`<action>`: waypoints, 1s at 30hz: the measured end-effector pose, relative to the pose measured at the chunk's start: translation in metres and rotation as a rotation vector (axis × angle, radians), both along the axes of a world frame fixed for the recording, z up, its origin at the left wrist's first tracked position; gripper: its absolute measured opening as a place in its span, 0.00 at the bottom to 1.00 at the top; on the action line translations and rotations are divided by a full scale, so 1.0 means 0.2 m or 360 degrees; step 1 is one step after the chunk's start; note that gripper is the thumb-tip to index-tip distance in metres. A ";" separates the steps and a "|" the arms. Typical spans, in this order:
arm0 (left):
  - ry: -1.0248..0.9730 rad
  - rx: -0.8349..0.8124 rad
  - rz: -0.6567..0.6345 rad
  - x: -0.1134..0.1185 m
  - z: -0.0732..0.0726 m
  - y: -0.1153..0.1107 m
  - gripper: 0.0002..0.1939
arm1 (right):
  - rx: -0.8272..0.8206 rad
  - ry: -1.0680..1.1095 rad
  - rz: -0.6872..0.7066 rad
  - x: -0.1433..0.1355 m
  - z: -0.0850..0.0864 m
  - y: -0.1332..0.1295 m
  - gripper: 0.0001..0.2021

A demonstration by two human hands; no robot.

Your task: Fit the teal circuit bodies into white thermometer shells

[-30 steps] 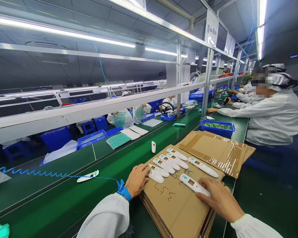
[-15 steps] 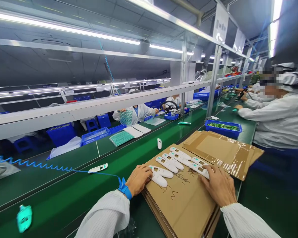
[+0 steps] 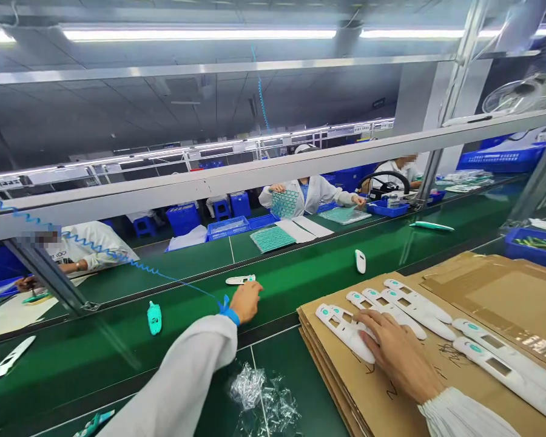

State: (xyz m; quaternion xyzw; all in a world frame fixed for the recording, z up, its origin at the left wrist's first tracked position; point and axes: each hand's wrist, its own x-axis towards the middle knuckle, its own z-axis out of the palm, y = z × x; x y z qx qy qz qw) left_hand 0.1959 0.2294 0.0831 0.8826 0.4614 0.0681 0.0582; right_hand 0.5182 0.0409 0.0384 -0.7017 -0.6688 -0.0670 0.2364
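My left hand (image 3: 247, 301), with a blue wrist strap (image 3: 228, 312), is over the green belt (image 3: 200, 315). Its fingers reach the near end of a white casing (image 3: 235, 280) lying there; whether they grip it cannot be told. On the cardboard stack (image 3: 346, 388), my right hand (image 3: 395, 346) lies spread over the leftmost white casings (image 3: 346, 337), fingertips touching them. Several more white casings with rectangular windows and green round marks lie beside it, such as one pair (image 3: 495, 364) to the right. Another white casing (image 3: 360, 261) rests on the belt beyond the stack.
Crumpled clear plastic (image 3: 264, 394) lies left of the cardboard. Teal casings (image 3: 154, 318) and a white piece (image 3: 11, 359) are on the belt. A metal rail (image 3: 236, 182) crosses ahead. Co-workers (image 3: 316, 194) sit across the line. A blue bin (image 3: 537, 246) stands at right.
The view has turned left. My left hand has left the cardboard and reached over the belt to a white casing. My right hand has moved from the right-hand casings to the leftmost ones.
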 end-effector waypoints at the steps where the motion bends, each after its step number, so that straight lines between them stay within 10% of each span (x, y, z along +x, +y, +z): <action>1: 0.0043 -0.0027 0.0078 -0.06 -0.01 0.09 0.20 | -0.0048 -0.0017 0.0026 0.02 0.00 0.01 0.20; 7: 0.0169 -0.0112 0.0346 -0.20 -0.15 0.44 0.28 | -0.0268 -0.0075 -0.0008 0.02 0.06 0.00 0.18; 15: 0.0276 -0.0085 0.0444 -0.18 -0.31 0.54 0.19 | -0.0241 -0.0348 -0.0243 -0.09 0.06 0.07 0.14; 23: 0.0170 -0.0164 0.0773 -0.12 -0.29 0.48 0.19 | -0.0138 -0.0208 -0.0185 -0.18 0.09 0.08 0.15; 30: -0.0312 -0.0417 0.0798 -0.04 -0.11 0.32 0.13 | -0.0257 0.0231 0.0003 -0.30 0.10 0.09 0.21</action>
